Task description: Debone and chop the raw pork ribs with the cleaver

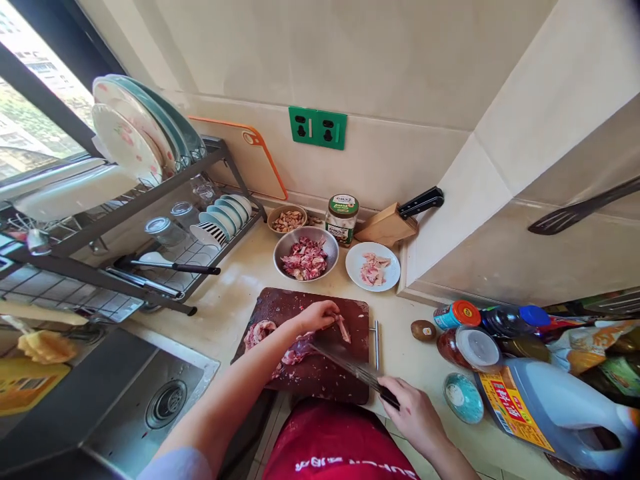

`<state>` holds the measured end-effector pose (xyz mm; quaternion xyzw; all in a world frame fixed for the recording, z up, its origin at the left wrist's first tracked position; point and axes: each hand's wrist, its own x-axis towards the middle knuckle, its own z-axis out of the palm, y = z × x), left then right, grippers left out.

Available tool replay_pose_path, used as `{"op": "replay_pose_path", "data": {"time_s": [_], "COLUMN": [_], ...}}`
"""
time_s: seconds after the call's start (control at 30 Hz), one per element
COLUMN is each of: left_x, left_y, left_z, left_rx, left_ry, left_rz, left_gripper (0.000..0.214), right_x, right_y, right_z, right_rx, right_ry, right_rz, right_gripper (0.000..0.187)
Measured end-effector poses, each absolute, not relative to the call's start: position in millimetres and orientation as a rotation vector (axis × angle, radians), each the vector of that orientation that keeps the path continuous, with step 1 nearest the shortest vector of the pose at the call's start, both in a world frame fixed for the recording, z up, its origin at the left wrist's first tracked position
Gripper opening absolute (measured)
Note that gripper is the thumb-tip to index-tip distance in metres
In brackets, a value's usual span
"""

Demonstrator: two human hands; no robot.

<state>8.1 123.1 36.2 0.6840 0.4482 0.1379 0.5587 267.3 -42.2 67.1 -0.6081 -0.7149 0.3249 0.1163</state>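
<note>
My left hand [320,316] is closed on a thin strip of meat [343,329] above the right half of a dark red cutting board [345,380]. In my right hand [413,403] is a kitchen knife [357,368], gripped by its black handle, its blade pointing left across the board. Larger pieces of raw meat [297,350] lie beside the blade, partly hidden by my left forearm. Behind the board stand a metal bowl [327,267] of cut red meat and a white plate [353,273] with pale pieces.
A sink [125,427] and a dish rack [145,210] are on the left. At the back stand a small bowl [273,228], a green-lidded jar [343,223] and a knife block [385,227]. On the right are a kiwi [423,331], a teal bowl [463,400] and a large jug [555,400].
</note>
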Motion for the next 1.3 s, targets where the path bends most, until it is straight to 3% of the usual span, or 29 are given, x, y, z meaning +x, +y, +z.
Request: {"op": "replay_pose_path", "data": {"time_s": [0.13, 0.27, 0.47, 0.73, 0.87, 1.0, 1.1, 1.3], "left_x": [-1.2, 5.3, 35.4, 7.6, -20.8, -31.0, -25.4, -9.5], "left_y": [124.0, 117.6, 97.1, 161.0, 189.5, 120.7, 49.3, 10.8], "left_z": [29.3, 28.5, 28.5, 85.4, 113.0, 92.2, 62.3, 38.1], "left_rx": [1.179, 1.245, 1.56, 1.481, 1.554, 1.884, 2.01, 2.099], "left_ry": [1.162, 1.383, 1.638, 1.967, 2.1, 1.914, 1.768, 1.783], "left_rz": [0.425, 0.324, 0.242, 0.736, 0.577, 0.324, 0.089, 0.078], "left_gripper": [0.026, 0.029, 0.041, 0.025, 0.043, 0.038, 0.054, 0.049], "right_x": [287.6, 288.2, 255.5, 215.4, 217.4, 245.0, 266.0, 281.1], "right_y": [-69.8, -70.3, -33.4, 58.6, 81.3, 63.1, 37.8, 5.5], "right_z": [45.7, 25.6, 17.9, 77.0, 97.1, 83.2, 62.2, 31.1], "right_rx": [-1.867, -1.721, -1.511, -1.338, -1.379, -1.484, -1.601, -1.803], "right_ry": [-1.29, -0.887, -0.92, -1.189, -1.242, -1.28, -1.234, -1.218], "right_rz": [1.575, 1.852, 1.971, 1.891, 1.801, 1.832, 1.906, 1.891], "right_gripper": [0.038, 0.044, 0.042, 0.035, 0.032, 0.033, 0.037, 0.071]}}
